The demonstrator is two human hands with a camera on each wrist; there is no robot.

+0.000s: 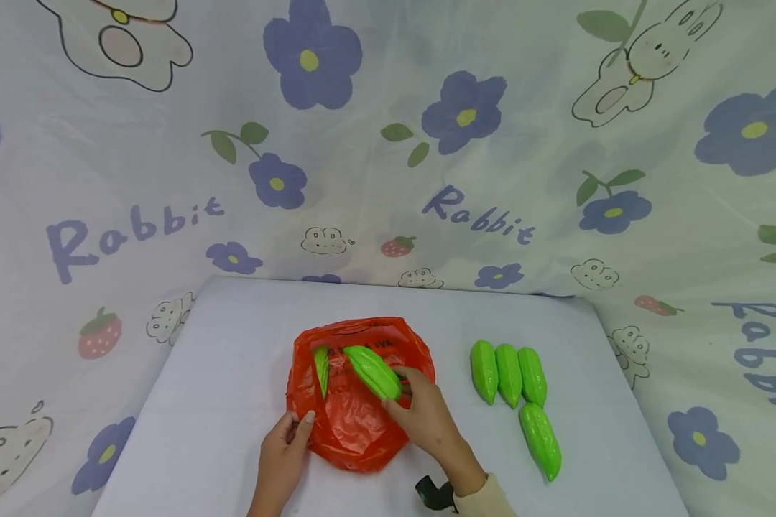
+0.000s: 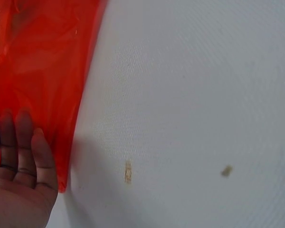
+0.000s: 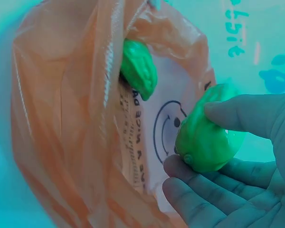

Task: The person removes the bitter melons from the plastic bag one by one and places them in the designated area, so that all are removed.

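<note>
Over the opening of a red plastic bag (image 1: 356, 431), my right hand (image 1: 427, 416) holds a green bitter melon (image 1: 373, 372) between thumb and fingers. In the right wrist view, the thumb lies on top of this melon (image 3: 206, 137) and the fingers are beneath it. Another bitter melon (image 3: 140, 69) lies inside the bag, partly hidden by its wall. My left hand (image 1: 284, 452) pinches the bag's near left edge. The left wrist view shows the left hand's fingers (image 2: 24, 147) against the red plastic; its thumb is out of that view.
To the right on the white table (image 1: 207, 402), three bitter melons (image 1: 509, 375) lie side by side. A single bitter melon (image 1: 541, 440) lies nearer to me, below them. A patterned curtain (image 1: 375, 165) stands behind the table and along its sides.
</note>
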